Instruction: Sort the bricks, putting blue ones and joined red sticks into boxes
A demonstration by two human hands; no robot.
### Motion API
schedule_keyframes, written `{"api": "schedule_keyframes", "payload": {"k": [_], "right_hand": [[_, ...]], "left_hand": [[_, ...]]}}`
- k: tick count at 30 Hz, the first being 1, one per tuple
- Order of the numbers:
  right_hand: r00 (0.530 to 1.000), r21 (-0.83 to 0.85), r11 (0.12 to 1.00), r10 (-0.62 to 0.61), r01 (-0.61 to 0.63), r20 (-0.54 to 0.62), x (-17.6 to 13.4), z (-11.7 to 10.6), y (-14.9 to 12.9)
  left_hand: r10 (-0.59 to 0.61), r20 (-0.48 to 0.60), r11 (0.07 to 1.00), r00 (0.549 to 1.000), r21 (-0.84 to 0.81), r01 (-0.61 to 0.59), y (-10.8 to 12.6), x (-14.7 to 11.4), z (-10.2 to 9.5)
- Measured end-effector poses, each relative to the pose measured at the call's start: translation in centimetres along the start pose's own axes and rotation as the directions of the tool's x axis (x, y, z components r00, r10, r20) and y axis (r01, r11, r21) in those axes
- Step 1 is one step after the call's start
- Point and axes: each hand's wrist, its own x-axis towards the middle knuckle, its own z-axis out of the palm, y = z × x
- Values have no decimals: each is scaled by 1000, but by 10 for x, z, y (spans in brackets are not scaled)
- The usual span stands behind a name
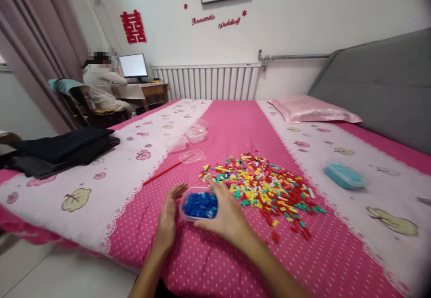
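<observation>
A clear plastic container (199, 204) full of small blue building pieces sits on the pink dotted bedspread in front of me. My right hand (226, 210) grips it from the right, thumb at the near rim and fingers at the far side. On the left side, my left hand (169, 217) is cupped with its fingers stretched toward the far left rim; whether the fingertips touch it I cannot tell. Just right of my hands spreads a loose pile of small building pieces (259, 181) in red, yellow, green, pink and white.
A clear lid (191, 156), several clear containers (196, 133) and a red stick (162, 173) lie beyond my left hand. At right sits a closed container of teal contents (345, 175). Dark folded clothes (60, 149) lie left, a pink pillow (313, 108) far right. A person (104, 82) sits at a desk.
</observation>
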Motion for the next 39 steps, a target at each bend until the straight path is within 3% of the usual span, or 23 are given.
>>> {"api": "schedule_keyframes", "payload": {"k": [2,5,8,11,15,28,33,36,39], "right_hand": [[999,6,1000,13,-13,-34,-3,27,-5],[998,46,999,1,2,-70,-11,55,2],[979,88,989,-102,120,-178,-26,67,15],[921,59,971,-200,232,-335,-45,71,24],[886,44,973,-187,227,-425,-57,72,23],[920,-63,992,-123,107,-373,-47,66,14],[922,-97,991,-122,92,-367,-44,66,8],[918,-116,988,-135,98,-374,-53,56,-2],[900,-227,969,-182,97,-395,-79,30,-2]], "left_hand": [[-40,11,995,999,-96,40,-5,-7,-2],[-141,-60,973,988,-193,127,-12,-13,-4],[-186,-116,968,976,-191,162,-17,-15,-4],[-160,-136,976,978,-174,135,-19,-15,-1],[-87,-173,989,981,-134,64,-20,-15,3],[12,-31,995,999,-99,-15,-27,-9,10],[27,-33,997,999,-78,-29,-28,-5,11],[30,-54,996,998,-76,-34,-29,-2,13],[30,-72,996,997,-80,-36,-32,1,14]]}}
